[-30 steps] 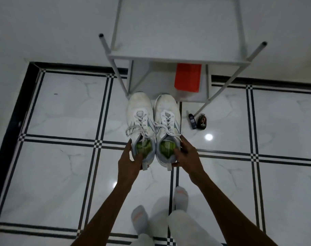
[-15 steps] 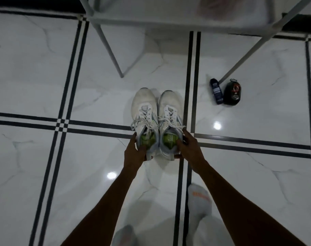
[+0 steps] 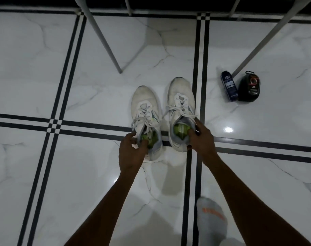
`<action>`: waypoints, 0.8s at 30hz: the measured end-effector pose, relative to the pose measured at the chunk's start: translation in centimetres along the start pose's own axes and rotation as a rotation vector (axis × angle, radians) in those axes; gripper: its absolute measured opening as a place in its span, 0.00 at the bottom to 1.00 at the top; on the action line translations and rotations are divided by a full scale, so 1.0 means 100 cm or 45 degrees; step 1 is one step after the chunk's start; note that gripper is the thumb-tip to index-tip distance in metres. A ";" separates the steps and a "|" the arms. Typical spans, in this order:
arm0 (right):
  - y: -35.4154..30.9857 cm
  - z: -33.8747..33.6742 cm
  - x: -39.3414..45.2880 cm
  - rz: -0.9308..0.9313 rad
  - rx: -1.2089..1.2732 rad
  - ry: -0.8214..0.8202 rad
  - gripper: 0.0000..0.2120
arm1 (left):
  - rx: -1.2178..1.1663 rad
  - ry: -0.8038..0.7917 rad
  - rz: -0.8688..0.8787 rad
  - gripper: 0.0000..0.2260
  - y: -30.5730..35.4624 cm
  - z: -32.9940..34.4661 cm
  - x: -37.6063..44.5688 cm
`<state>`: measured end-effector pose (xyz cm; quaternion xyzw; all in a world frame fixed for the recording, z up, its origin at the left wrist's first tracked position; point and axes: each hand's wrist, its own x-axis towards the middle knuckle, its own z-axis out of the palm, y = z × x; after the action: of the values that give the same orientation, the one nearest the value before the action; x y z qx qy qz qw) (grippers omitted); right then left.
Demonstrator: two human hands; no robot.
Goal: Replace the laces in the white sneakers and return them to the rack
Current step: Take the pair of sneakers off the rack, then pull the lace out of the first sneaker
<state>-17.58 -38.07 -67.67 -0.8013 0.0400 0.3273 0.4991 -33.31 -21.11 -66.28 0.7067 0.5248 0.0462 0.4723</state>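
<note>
1. Left sneaker [image 3: 145, 110]: white upper, scuffed grey at the toe, white laces loosely threaded with loops splaying out to both sides, grey collar, bright green insole. I saw it lying on the marble floor [image 3: 44, 77], toe pointing away from the hand, heel under my left hand [image 3: 131, 153].
2. Left hand: I held it closed on the left sneaker's collar, thumb outside the near wall, fingers curled into the opening over the insole.
3. Right sneaker [image 3: 181, 103]: same make, white with a dusty toe, a pale teal stripe on the side, laces slack and trailing towards its partner. It sat just beside the left one, not touching, slightly farther ahead, heel at my right hand [image 3: 202, 139].
4. Right hand: I held it clamped on the right sneaker's collar, thumb inside on the green insole, fingers down the outer side.
5. Rack [image 3: 105, 41]: only its grey legs and lower rail showed, well beyond both hands.
6. Blue bottle [image 3: 229, 88] and black pouch [image 3: 249, 87]: touching each other, beyond and outboard of my right hand, at the rack's right leg.
7. Grey sock [image 3: 211, 219] with orange lettering: below my right forearm.
</note>
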 end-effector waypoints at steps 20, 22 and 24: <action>-0.063 0.064 0.021 -0.653 -0.662 -0.393 0.01 | 0.036 -0.134 0.735 0.09 0.003 -0.008 0.082; -0.064 0.062 0.024 -0.689 -0.698 -0.402 0.03 | 0.065 -0.161 0.708 0.04 0.002 -0.009 0.090; -0.065 0.060 0.028 -0.667 -0.658 -0.446 0.04 | 0.087 -0.162 0.661 0.03 0.003 -0.011 0.096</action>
<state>-15.72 -29.15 -65.91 -0.8156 -0.3348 0.3198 0.3471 -29.46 -12.86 -69.62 0.8347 0.2964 0.1035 0.4524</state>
